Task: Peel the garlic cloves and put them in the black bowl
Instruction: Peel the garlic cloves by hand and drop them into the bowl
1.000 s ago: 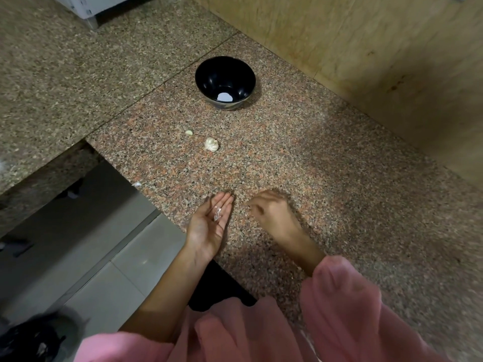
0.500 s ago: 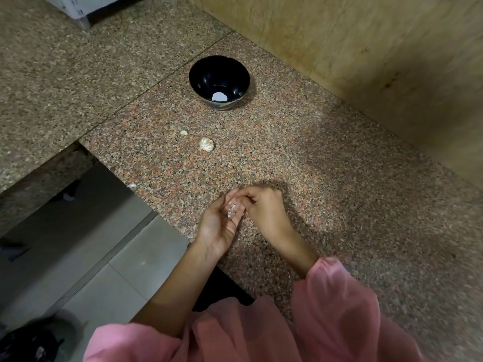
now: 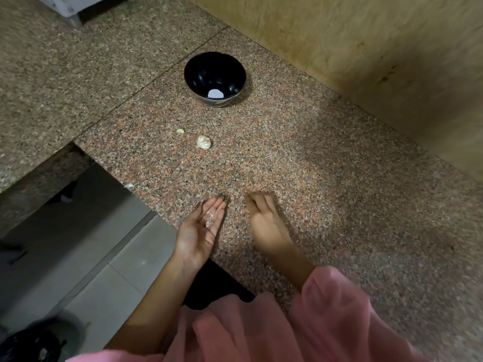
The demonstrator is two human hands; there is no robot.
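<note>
1. Garlic cloves were seen in three places. One pale peeled clove [image 3: 215, 93] lay at the bottom of the black bowl [image 3: 209, 66]. A small loose clove [image 3: 180, 131] lay on the counter between the bowl and the hands, and a larger unpeeled piece [image 3: 203, 142] lay just beside it.
2. The left hand [image 3: 200, 231] was held palm up at the counter's near edge with its fingers straight. Thin papery skins [image 3: 210, 218] rested loose on them, and nothing was gripped.
3. The right hand [image 3: 264, 223] was held palm down close beside it, fingers bent toward the stone. It was blurred, and whether anything was pinched could not be told.
4. The skins were judged likely to slide or drift off the flat palm, since they were only cradled and the hand sat by the drop to the floor.
5. The small clove was judged easy to knock off the counter by a sweeping hand, as it was rounded and unsecured.
6. If the skins were tipped toward the bowl by mistake, they would be mixed with the peeled clove.
7. The surface was a speckled pink-brown granite counter [image 3: 326, 165], joined at a seam to a greyer slab [image 3: 78, 74] on the left. A small pale scrap [image 3: 128, 186] lay at its edge.
8. A wooden wall panel [image 3: 366, 48] stood behind on the right. A grey tiled floor [image 3: 104, 283] and a dark, blurred bin [image 3: 26, 346] were seen below on the left, with pink sleeves [image 3: 339, 322] in the foreground.
</note>
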